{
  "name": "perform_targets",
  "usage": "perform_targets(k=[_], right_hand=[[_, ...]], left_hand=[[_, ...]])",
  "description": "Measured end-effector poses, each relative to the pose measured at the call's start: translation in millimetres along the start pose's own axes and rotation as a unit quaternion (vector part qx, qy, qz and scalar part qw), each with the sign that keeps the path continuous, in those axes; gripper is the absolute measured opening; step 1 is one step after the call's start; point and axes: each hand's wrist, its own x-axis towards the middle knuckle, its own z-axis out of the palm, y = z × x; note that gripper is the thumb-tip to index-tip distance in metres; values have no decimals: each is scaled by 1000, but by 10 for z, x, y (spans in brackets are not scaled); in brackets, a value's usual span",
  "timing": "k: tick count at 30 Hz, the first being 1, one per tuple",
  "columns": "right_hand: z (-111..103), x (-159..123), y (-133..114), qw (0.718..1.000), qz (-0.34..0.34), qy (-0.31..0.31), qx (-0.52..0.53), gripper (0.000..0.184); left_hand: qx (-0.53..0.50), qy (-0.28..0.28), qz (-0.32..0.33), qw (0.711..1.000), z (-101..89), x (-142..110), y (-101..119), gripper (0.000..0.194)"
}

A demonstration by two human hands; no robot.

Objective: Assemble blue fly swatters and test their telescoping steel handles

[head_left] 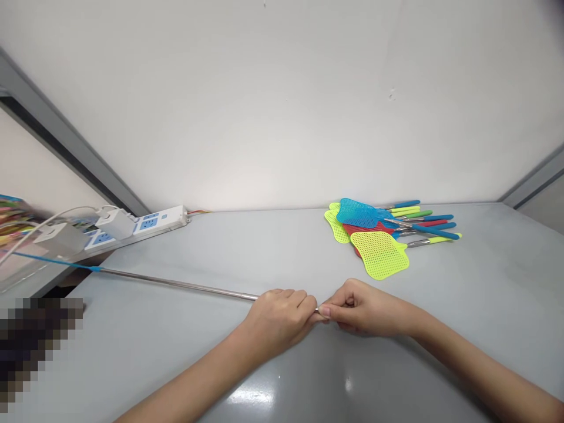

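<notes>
A fly swatter with a long extended metal rod [185, 285] slants across the table. Its blue part is turned edge-on and runs off the left side of the view. My left hand [282, 317] is closed around the rod toward its right end. Close beside it, my right hand [359, 308] pinches the rod's tip between thumb and fingers. Whether a handle sleeve sits on that tip cannot be made out, since the fingers cover it. Behind my right hand lies a pile of fly swatters, with a yellow-green one [379, 254] in front and a blue one [359, 212] on top.
At the left, a white power strip [161, 218] with plugged-in white adapters and cables [66, 214] lies along the table edge. Colourful items [15, 220] sit beyond it. A pixelated dark patch covers the lower left. A pale wall [282, 106] rises behind the grey table [229, 235].
</notes>
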Motion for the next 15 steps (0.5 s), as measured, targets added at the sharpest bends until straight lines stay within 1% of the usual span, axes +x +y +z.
perform_targets(k=[15], right_hand=[[-1, -46, -17, 999, -9, 10, -32, 38]], left_hand=[[13, -20, -28, 999, -47, 17, -44, 40]])
